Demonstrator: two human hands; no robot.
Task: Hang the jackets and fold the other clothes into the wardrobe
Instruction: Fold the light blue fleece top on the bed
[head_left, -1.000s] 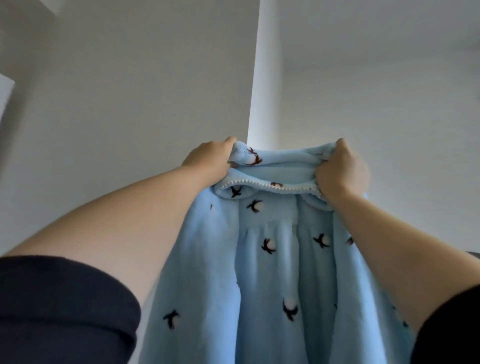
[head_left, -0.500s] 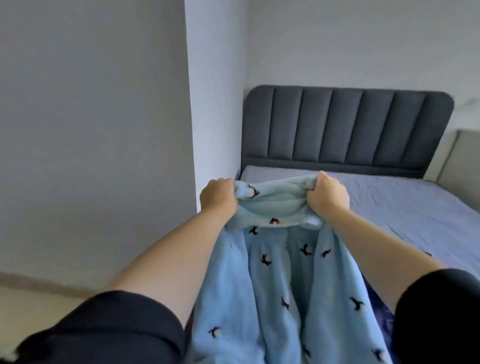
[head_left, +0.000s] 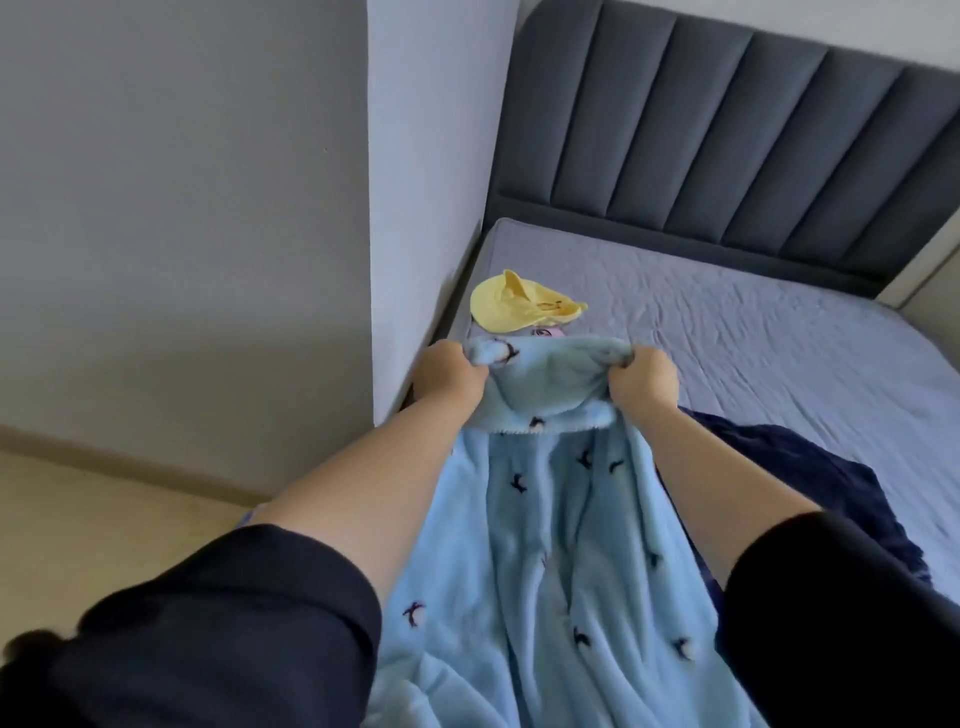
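A light blue fleece garment (head_left: 540, 525) with small dark bird prints hangs from my two hands over the near corner of the bed. My left hand (head_left: 449, 376) grips its top edge on the left. My right hand (head_left: 641, 382) grips the top edge on the right. The collar part sags between the two fists. A yellow garment (head_left: 514, 309) lies on the mattress just beyond my hands, with a bit of pale purple cloth (head_left: 548, 332) peeking out under it. A dark navy garment (head_left: 831, 488) lies crumpled on the bed to the right, partly hidden by my right arm.
The bed has a blue-grey sheet (head_left: 753, 332) and a dark padded headboard (head_left: 727, 135). A white wall pillar (head_left: 431, 156) stands against the bed's left side. Beige floor (head_left: 78, 525) lies at lower left below a grey wall.
My hands have come down with the blue garment from head height to just above the mattress. The view has tilted down, bringing the bed and the yellow garment into sight.
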